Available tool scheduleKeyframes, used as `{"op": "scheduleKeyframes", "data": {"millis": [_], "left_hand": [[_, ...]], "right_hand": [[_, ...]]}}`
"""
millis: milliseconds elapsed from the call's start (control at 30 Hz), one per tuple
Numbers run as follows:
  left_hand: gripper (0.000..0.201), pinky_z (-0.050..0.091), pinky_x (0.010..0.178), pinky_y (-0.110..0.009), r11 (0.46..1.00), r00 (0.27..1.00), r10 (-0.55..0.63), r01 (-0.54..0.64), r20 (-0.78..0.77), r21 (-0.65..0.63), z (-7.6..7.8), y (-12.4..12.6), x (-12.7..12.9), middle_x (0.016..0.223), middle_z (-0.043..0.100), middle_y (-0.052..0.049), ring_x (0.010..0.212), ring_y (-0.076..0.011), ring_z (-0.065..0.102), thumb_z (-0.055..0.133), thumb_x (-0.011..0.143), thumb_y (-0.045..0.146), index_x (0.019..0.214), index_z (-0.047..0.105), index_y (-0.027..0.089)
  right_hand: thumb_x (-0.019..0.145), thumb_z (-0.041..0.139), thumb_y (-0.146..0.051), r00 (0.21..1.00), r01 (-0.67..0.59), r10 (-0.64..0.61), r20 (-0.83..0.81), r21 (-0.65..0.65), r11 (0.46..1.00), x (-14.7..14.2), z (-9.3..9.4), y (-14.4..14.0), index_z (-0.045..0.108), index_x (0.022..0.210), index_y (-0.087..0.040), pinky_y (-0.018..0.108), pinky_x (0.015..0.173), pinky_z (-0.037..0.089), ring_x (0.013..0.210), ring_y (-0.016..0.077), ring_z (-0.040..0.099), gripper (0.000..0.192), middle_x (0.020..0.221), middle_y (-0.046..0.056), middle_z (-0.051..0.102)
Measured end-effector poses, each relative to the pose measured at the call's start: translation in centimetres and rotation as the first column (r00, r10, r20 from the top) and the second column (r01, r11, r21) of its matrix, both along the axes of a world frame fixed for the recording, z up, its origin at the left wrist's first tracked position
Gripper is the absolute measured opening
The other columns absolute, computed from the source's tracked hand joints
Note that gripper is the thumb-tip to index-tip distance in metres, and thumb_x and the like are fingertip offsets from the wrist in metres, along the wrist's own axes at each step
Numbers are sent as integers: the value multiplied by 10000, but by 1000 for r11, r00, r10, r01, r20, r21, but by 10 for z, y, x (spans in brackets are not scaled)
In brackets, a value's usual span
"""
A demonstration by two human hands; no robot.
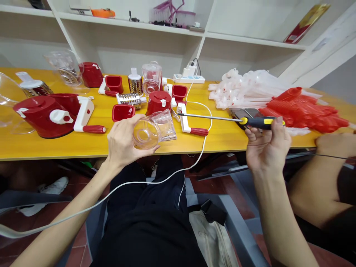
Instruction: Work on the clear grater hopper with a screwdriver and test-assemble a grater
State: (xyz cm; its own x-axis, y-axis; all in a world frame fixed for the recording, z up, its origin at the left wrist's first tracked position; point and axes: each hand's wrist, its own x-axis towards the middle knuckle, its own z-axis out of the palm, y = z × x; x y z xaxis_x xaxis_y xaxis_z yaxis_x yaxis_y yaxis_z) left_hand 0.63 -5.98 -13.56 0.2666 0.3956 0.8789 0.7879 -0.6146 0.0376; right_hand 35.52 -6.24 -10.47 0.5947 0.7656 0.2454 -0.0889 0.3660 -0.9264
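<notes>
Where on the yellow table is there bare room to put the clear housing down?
Bare strips: the front edge of the yellow table below the red grater body, and the patch between the white crank and the screwdriver in the right hand. The middle is crowded around the red cap; the right end holds red parts.

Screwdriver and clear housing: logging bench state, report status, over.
Left hand grips clear plastic housing at table edge. Right hand holds screwdriver, tip toward housing, not touching. White cable hangs between.
</notes>
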Motion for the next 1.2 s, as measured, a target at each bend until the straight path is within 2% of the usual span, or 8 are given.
{"op": "scheduleKeyframes", "data": {"millis": [167,333,533,633,767,867,1033,1200], "left_hand": [[779,607,928,-404,991,984,-65,83,164,-106,-1,5,14,1248,687,-111,1069,-266,721,810,720,579,1322,496,197],[751,598,954,-378,955,911,-133,224,391,-196,-1,12,29,1210,681,-73,1075,-231,704,845,697,516,1286,481,227],[752,570,910,-396,914,808,-117,315,578,-255,-9,25,41,1140,630,-79,1031,-227,671,766,719,668,1235,434,233],[749,519,1007,-437,861,752,-106,396,650,-318,-15,32,44,1194,572,-98,1133,-246,624,712,745,706,1239,389,245],[769,430,1140,-484,755,724,-152,524,673,-393,-18,37,42,1326,495,-141,1313,-288,538,642,781,732,1272,310,242],[782,428,1154,-478,709,731,-166,555,662,-435,-16,37,37,1404,474,-173,1372,-308,510,617,803,738,1299,291,229],[749,396,1188,-497,613,732,-181,606,657,-507,-13,35,35,1476,487,-177,1399,-317,511,630,851,670,1358,316,218],[794,353,1222,-522,575,722,-151,620,675,-534,-13,32,35,1551,438,-186,1455,-328,451,678,849,606,1428,320,197]], "right_hand": [[862,418,-604,999,4,-3,-46,14,1000,-1,12,7,341,1424,-96,8,818,482,892,-124,439,761,957,37,526],[856,358,-671,997,-15,17,-73,33,999,-3,22,17,362,1414,-79,28,854,506,919,-119,459,813,977,47,538],[858,398,-637,996,-53,57,-71,62,997,-4,36,36,349,1425,-86,35,854,524,886,-122,479,792,943,35,546],[838,380,-696,995,-82,87,-51,95,992,-6,51,46,371,1383,-93,48,818,535,825,-119,502,813,904,27,555],[714,589,-679,986,-166,168,2,149,975,-22,77,55,419,1198,-137,130,762,576,719,-77,564,746,944,-7,584],[628,692,-600,970,-243,237,59,170,955,-43,96,58,398,1075,-145,188,743,592,671,-29,592,703,942,-30,578],[574,711,-642,929,-356,330,169,161,921,-80,113,63,365,1031,-135,253,758,603,663,6,606,765,920,-48,569],[614,687,-656,884,-429,397,248,94,898,-111,120,69,370,1081,-164,234,720,578,744,-2,614,749,964,-32,597]]}}
